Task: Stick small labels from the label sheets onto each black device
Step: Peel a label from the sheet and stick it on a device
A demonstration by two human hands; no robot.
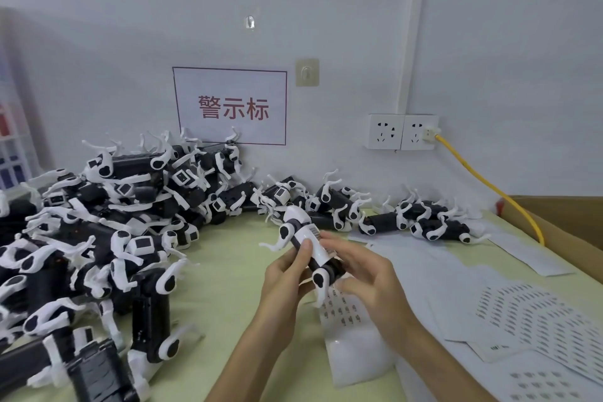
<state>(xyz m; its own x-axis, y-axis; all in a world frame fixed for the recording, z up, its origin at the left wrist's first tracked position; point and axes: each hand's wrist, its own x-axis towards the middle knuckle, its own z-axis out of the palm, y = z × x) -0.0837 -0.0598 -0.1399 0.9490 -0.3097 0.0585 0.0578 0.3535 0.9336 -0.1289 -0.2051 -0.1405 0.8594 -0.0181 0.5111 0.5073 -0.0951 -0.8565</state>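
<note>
A black device [329, 266], white label [318, 246] applied, is gripped by left hand [287, 277] and right hand [367, 274]; the heaped devices [107, 225] at left are presumed pending.

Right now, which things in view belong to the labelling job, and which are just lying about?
In the job:
- held device, gripped by left hand and right hand
- label sheets
- pile of devices

Lying about:
- wall sign
- sockets
- yellow cable
- cardboard box
</note>
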